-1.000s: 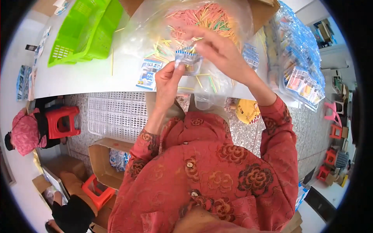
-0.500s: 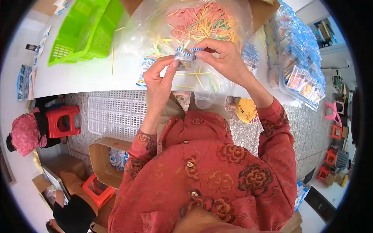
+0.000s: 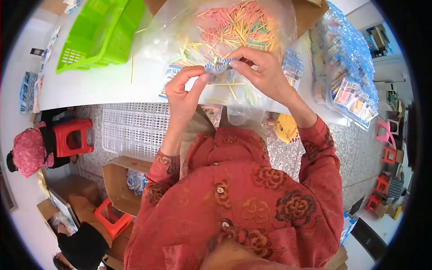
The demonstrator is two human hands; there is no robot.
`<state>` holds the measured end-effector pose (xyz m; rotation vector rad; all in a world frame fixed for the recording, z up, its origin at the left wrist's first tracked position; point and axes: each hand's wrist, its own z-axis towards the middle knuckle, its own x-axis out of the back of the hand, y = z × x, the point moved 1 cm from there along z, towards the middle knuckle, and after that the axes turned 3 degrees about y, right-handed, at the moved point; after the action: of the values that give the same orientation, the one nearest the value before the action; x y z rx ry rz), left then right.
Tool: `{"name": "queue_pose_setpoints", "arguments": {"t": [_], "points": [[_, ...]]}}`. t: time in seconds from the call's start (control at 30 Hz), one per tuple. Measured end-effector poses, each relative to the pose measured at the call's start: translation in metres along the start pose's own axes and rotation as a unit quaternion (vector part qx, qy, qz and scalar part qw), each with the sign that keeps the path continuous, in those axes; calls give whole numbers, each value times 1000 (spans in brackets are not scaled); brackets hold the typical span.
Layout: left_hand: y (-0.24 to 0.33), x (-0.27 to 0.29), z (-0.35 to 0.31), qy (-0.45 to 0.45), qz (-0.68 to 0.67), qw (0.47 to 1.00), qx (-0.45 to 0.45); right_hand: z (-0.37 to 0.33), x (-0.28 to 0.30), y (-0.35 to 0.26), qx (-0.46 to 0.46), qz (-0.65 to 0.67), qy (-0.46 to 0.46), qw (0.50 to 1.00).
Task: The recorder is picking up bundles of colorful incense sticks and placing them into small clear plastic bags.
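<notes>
Between my hands is a small clear plastic packet [image 3: 217, 68] with a blue-and-white striped edge. My left hand [image 3: 183, 90] pinches one side of it between thumb and forefinger. On the other side, my right hand [image 3: 266, 76] pinches the striped edge. The packet's contents are too small to tell. Behind it, a heap of thin pink, yellow and green sticks [image 3: 238, 27] lies on clear plastic sheeting [image 3: 168, 33]. Several loose yellow and green sticks [image 3: 231, 91] lie just below my fingers. A blue-and-white packet [image 3: 171, 72] lies partly behind my left hand, and similar packets [image 3: 292, 65] lie beyond my right wrist.
A green plastic basket [image 3: 96, 40] stands at the table's [image 3: 108, 92] left. Many filled blue-and-white packets [image 3: 348, 63] are piled at the right. Below the table edge are a white perforated crate [image 3: 130, 130], a cardboard box [image 3: 119, 189] and red stools [image 3: 74, 137]. Another person [image 3: 85, 245] is at lower left.
The striped edge of the packet has turned and now bows in a curve between my fingers. My hands stay in nearly the same place, and the whole view has shifted slightly.
</notes>
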<state>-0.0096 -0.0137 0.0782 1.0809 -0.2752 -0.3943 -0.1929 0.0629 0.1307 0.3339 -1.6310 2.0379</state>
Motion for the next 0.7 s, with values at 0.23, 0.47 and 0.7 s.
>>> {"name": "queue_pose_setpoints", "arguments": {"t": [0.23, 0.47, 0.7], "points": [[8, 6, 2, -71, 29, 996, -36, -1, -2, -6, 44, -39, 8, 998], [0, 3, 0, 56, -117, 983, 132, 0, -7, 2, 21, -17, -23, 999], [-1, -3, -9, -70, -154, 957, 235, -1, -4, 13, -40, 97, -26, 994]]}}
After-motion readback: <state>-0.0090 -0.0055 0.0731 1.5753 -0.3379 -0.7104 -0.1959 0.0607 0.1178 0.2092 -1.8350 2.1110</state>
